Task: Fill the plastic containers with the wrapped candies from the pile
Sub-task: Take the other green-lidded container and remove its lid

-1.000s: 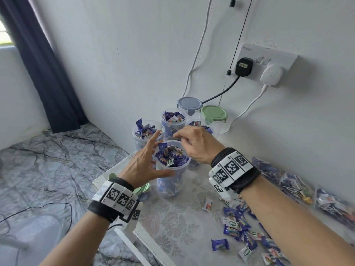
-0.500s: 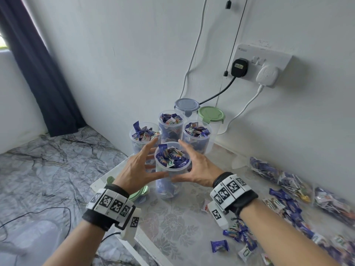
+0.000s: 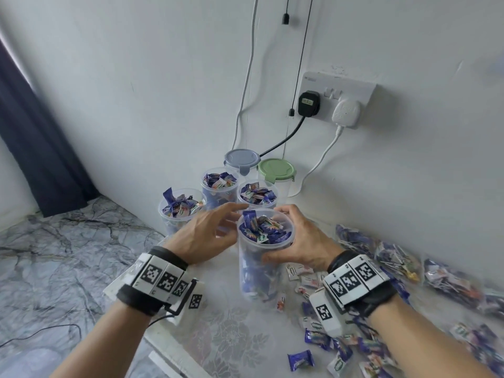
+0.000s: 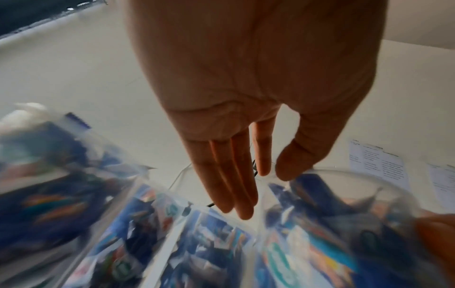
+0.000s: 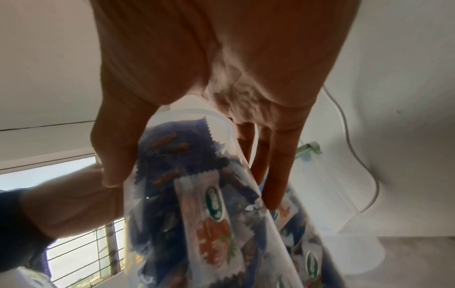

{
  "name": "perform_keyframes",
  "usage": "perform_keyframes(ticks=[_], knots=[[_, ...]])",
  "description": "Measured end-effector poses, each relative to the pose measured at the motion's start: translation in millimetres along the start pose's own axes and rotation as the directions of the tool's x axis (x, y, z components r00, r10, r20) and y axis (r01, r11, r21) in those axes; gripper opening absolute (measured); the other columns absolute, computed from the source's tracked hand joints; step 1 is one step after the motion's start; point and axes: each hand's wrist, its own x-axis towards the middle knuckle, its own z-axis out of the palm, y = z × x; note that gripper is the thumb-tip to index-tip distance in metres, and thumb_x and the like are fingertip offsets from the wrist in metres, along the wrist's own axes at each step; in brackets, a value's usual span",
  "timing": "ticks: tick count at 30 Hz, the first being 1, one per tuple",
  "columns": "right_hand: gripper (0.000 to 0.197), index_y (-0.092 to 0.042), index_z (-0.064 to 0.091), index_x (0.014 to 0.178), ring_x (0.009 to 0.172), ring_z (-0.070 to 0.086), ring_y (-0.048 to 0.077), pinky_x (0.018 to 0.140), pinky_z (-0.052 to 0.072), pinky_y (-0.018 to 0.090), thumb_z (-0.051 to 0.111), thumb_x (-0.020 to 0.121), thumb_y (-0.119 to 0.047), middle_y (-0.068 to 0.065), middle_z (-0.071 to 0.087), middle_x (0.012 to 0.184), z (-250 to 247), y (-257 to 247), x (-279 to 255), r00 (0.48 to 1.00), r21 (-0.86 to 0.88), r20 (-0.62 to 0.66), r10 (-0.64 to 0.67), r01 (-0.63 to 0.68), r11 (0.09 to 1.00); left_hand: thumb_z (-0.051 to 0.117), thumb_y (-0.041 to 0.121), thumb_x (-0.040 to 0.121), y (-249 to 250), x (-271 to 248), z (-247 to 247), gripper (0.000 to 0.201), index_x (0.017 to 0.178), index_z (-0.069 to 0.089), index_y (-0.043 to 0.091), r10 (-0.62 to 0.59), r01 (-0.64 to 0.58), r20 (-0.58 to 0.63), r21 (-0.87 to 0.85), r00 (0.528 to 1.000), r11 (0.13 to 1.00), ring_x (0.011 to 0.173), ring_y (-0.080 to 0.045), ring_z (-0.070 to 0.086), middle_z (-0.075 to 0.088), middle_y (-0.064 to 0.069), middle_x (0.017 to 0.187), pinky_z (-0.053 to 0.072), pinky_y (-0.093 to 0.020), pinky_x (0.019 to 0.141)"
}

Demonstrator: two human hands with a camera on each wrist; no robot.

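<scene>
Currently left hand (image 3: 203,234) sits flat-fingered beside the full container (image 3: 265,252), holding nothing; right hand (image 3: 300,242) wraps its rim. Container stands just before three filled ones. Advice: grip low, keep upright, avoid spilling candies (image 3: 263,230).

Clear glossy plastic container (image 3: 264,257) (shiny foil-like candy wrappers (image 3: 300,360))

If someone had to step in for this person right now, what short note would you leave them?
Right hand grips the full front container. Left hand is open beside it, fingers straight; contact unclear.
Done: three open containers behind are also heaped with candies. Two lidded containers stand by the wall, contents unseen.
Left: loose candies still lie on the table; set this container down, probably then lids.
</scene>
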Motion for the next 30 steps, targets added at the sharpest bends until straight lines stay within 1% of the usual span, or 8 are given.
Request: perform_keyframes(ticks=[5, 7, 10, 12, 15, 19, 24, 30], knots=[[0.109, -0.026, 0.033, 0.136, 0.117, 0.055, 0.007, 0.104, 0.044, 0.031, 0.087, 0.047, -0.058, -0.008, 0.053, 0.134, -38, 0, -7, 0.996, -0.054, -0.078, 0.037, -0.041, 0.998, 0.063, 0.017, 0.094, 18, 59, -6, 0.031, 0.124, 0.066, 0.016, 0.090, -0.073, -0.107, 0.155, 0.990, 0.985, 0.082, 0.007, 0.064, 0.072, 0.004, 0.106, 0.048, -0.003, 0.073], [0.111, -0.025, 0.033, 0.137, 0.118, 0.055, 0.008, 0.105, 0.044, 0.034, 0.085, 0.046, -0.059, -0.007, 0.053, 0.135, -52, 2, -7, 0.992, -0.060, -0.112, 0.052, -0.059, 0.996, 0.065, 0.023, 0.093, 23, 88, -10, 0.029, 0.121, 0.068, 0.016, 0.088, -0.060, -0.128, 0.207, 0.988, 0.977, 0.083, 0.001, 0.065, 0.073, 0.003, 0.106, 0.046, -0.002, 0.072], [0.105, -0.024, 0.033, 0.137, 0.115, 0.054, 0.008, 0.101, 0.044, 0.028, 0.089, 0.052, -0.049, -0.006, 0.053, 0.135, -68, 6, -6, 0.984, -0.056, -0.164, 0.075, -0.086, 0.995, 0.066, 0.037, 0.091, 27, 135, -15, 0.038, 0.123, 0.065, 0.017, 0.050, -0.024, -0.070, 0.327, 0.996, 0.945, 0.094, -0.012, 0.065, 0.070, 0.000, 0.113, 0.053, -0.026, 0.087], [0.102, -0.024, 0.033, 0.137, 0.114, 0.054, 0.008, 0.098, 0.042, 0.025, 0.090, 0.055, -0.045, -0.005, 0.053, 0.136, -75, 12, -4, 0.975, -0.053, -0.201, 0.091, -0.103, 0.993, 0.064, 0.052, 0.088, 23, 165, -15, 0.051, 0.128, 0.060, 0.021, -0.067, 0.064, -0.010, 0.441, 0.998, 0.895, 0.104, -0.020, 0.063, 0.066, -0.002, 0.121, 0.052, -0.042, 0.094], [0.103, -0.024, 0.034, 0.136, 0.115, 0.055, 0.009, 0.101, 0.042, 0.027, 0.091, 0.053, -0.044, -0.005, 0.053, 0.139, -83, 23, 2, 0.958, -0.035, -0.259, 0.120, -0.134, 0.990, 0.060, 0.071, 0.080, 16, 199, -6, 0.074, 0.137, 0.049, 0.026, -0.211, 0.147, 0.048, 0.568, 0.976, 0.810, 0.118, -0.025, 0.056, 0.058, -0.004, 0.133, 0.047, -0.046, 0.099], [0.107, -0.023, 0.032, 0.138, 0.114, 0.056, 0.010, 0.101, 0.042, 0.027, 0.093, 0.052, -0.042, -0.004, 0.052, 0.140, -88, 38, 9, 0.939, -0.018, -0.308, 0.153, -0.167, 0.986, 0.061, 0.071, 0.080, 14, 224, 10, 0.090, 0.148, 0.036, 0.017, -0.276, 0.145, 0.108, 0.641, 0.955, 0.754, 0.131, -0.027, 0.047, 0.050, -0.008, 0.144, 0.038, -0.038, 0.102], [0.111, -0.024, 0.030, 0.141, 0.117, 0.055, 0.013, 0.104, 0.043, 0.032, 0.093, 0.052, -0.044, -0.001, 0.052, 0.141, -88, 56, 16, 0.915, -0.010, -0.357, 0.185, -0.202, 0.979, 0.065, 0.076, 0.071, 3, 242, 25, 0.094, 0.140, 0.040, 0.017, -0.336, 0.158, 0.137, 0.679, 0.932, 0.717, 0.124, -0.032, 0.048, 0.056, -0.009, 0.133, 0.038, -0.042, 0.099], [0.110, -0.022, 0.029, 0.141, 0.118, 0.055, 0.015, 0.104, 0.043, 0.033, 0.092, 0.053, -0.044, -0.001, 0.051, 0.141, -86, 72, 22, 0.918, -0.030, -0.337, 0.210, -0.233, 0.972, 0.078, 0.064, 0.067, 1, 250, 26, 0.092, 0.138, 0.043, 0.017, -0.373, 0.159, 0.184, 0.674, 0.909, 0.722, 0.120, -0.029, 0.051, 0.059, -0.008, 0.129, 0.042, -0.040, 0.101]])
